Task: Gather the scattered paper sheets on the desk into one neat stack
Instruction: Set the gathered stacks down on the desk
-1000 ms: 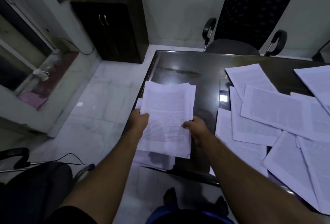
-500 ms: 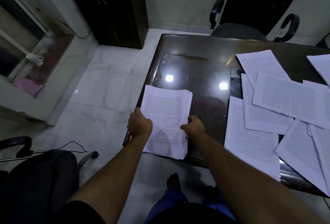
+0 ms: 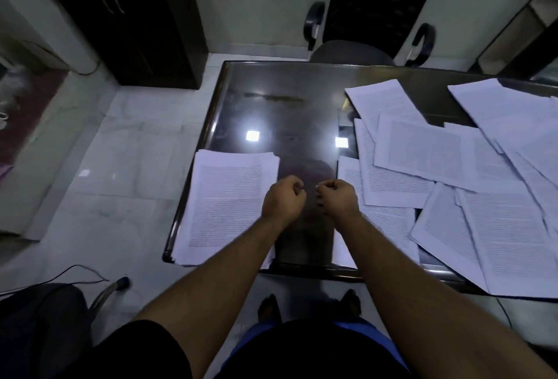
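While print on the stack blurs unreadably, both hands' fingers curl empty.

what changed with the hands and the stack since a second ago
Both hands let go of the paper stack, which now lies on the desk's near left corner. The left hand and right hand moved rightward off it and hover over bare desk, fingers curled, holding nothing. The scattered sheets on the right stayed put.

Matt white printed paper sheets lie on a dark, glossy desk top that mirrors ceiling lights, above polished pale floor tiles.
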Motion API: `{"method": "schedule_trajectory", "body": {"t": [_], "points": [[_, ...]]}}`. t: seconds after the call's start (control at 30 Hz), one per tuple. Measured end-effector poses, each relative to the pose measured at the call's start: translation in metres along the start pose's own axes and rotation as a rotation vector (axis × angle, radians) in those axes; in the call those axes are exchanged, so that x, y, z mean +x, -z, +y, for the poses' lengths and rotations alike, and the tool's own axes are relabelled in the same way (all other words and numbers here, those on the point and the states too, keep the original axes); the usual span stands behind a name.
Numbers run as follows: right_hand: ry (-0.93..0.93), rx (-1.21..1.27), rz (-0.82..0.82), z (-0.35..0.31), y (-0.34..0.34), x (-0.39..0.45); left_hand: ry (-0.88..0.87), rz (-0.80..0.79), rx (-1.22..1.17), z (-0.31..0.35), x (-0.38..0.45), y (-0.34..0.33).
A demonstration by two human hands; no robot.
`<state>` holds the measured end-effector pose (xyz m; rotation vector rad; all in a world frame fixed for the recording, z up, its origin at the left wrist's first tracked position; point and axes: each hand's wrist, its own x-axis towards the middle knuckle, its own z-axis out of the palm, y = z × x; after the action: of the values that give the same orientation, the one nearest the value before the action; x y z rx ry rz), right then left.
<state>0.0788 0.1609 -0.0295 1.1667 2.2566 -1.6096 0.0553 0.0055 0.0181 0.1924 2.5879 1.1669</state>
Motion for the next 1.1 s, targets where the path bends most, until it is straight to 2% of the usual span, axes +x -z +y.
{"method": "schedule_trajectory", "body": {"t": [0.17,0.47,0.63,0.77,0.83,0.9,1.1], "points": [[-0.082,0.179,0.090,-0.024,0.083,-0.018,-0.018,-0.089,0.013,0.072,0.028,-0.063],[-0.224,0.214,0.212,0.060,0.200,0.103,-0.039,-0.238,0.125,0.173,0.092,-0.186],[-0.248,0.219,0.287,0.052,0.261,0.119,-0.167,-0.309,0.342,0.221,0.135,-0.247],[-0.256,0.189,0.366,0.063,0.296,0.141,-0.338,-0.489,0.668,0.248,0.151,-0.288],[-0.248,0.191,0.411,0.066,0.306,0.153,-0.337,-0.565,0.827,0.250,0.156,-0.304],[-0.229,0.175,0.416,0.065,0.314,0.162,-0.338,-0.540,0.912,0.247,0.155,-0.315],[-0.156,0.243,0.392,0.056,0.314,0.182,-0.438,-0.259,0.921,0.237,0.146,-0.326]]}}
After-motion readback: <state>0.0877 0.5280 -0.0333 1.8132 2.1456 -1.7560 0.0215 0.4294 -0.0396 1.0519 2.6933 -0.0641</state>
